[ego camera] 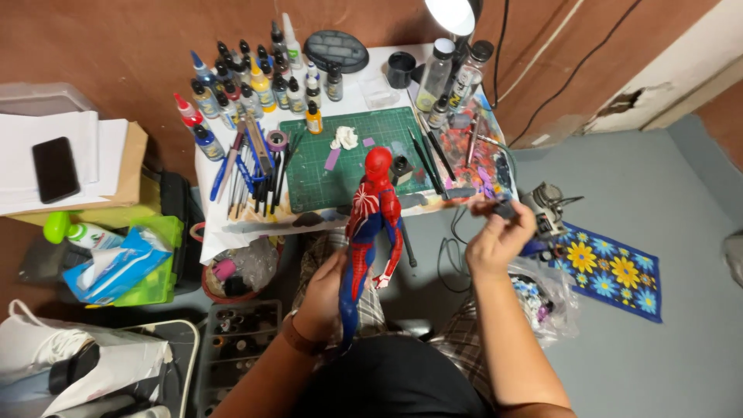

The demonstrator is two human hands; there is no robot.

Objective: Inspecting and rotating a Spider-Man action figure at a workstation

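My left hand (329,290) grips a red and blue action figure (370,224) by its legs and holds it upright in front of the small work table (232,224). The figure's red head reaches over the green cutting mat (352,166). My right hand (495,240) is raised to the right of the table edge and pinches a small dark tool or part (501,207) between its fingertips; what exactly it is cannot be made out.
Several paint bottles (248,85) crowd the table's back left, brushes and pens (255,174) lie left of the mat, and a lamp (453,15) stands at the back. A phone (54,169) lies on papers at left. A flowered blue cloth (611,271) and cables lie on the floor at right.
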